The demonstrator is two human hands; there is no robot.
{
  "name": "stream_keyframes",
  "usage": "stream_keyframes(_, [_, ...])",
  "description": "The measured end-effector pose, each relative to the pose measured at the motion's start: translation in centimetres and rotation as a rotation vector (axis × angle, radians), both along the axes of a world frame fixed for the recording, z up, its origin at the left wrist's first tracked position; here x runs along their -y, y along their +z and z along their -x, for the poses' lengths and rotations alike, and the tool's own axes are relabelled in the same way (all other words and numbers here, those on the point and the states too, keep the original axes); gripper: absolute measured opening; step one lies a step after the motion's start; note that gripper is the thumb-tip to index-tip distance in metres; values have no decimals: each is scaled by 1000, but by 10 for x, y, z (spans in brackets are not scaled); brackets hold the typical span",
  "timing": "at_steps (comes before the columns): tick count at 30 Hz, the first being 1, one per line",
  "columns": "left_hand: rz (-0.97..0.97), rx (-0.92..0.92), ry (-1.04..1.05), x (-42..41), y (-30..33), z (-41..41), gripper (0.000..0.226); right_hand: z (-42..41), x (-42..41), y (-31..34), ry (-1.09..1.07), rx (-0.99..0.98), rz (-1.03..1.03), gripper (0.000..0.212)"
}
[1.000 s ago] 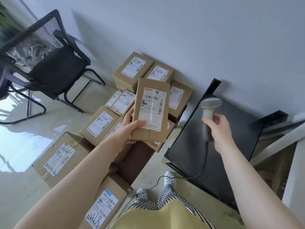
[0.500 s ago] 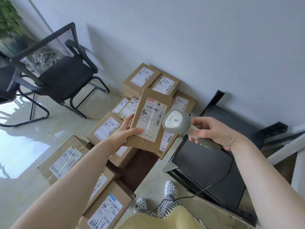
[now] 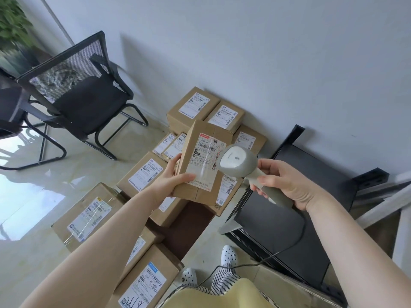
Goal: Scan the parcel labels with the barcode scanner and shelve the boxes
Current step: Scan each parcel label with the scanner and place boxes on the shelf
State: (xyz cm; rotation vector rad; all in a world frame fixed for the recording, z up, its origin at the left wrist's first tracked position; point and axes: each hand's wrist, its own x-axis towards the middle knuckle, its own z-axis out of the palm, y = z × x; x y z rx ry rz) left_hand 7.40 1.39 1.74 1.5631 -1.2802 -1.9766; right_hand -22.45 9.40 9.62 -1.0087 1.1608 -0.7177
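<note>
Two bare hands are working at the middle of the frame: the left hand (image 3: 171, 181) is gripping a cardboard box (image 3: 201, 161) by its lower left edge, thumb lying across the label (image 3: 205, 161), fingers curled behind. The right hand (image 3: 287, 183) is clasping the handle of a grey scanner (image 3: 239, 162), whose head is hanging over the label's right side. More labelled boxes (image 3: 142, 172) are lying on the floor below and left; a dark shelf (image 3: 311, 181) is standing at right, a black chair (image 3: 89, 103) at upper left
</note>
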Motion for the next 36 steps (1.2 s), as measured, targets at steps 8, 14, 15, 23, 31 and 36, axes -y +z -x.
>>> stream_keyframes(8, [46,15,185,-5,-15,21,118,-66,-15,-1,-480,329,-209,34])
stream_keyframes(14, [110,31,226,-11,-21,31,123,-94,-21,6,-621,448,-270,27])
stream_keyframes(15, [121,29,222,-12,-21,32,124,-95,-21,6,-634,450,-274,28])
stream_keyframes(23, [116,27,216,-21,-21,39,123,-97,-23,10,-700,395,-308,18])
stream_keyframes(31, [92,17,216,-21,-22,42,118,-93,-25,6,-685,395,-288,19])
stream_keyframes(36, [82,-68,234,-23,-15,52,122,-74,-25,-4,-793,340,-193,24])
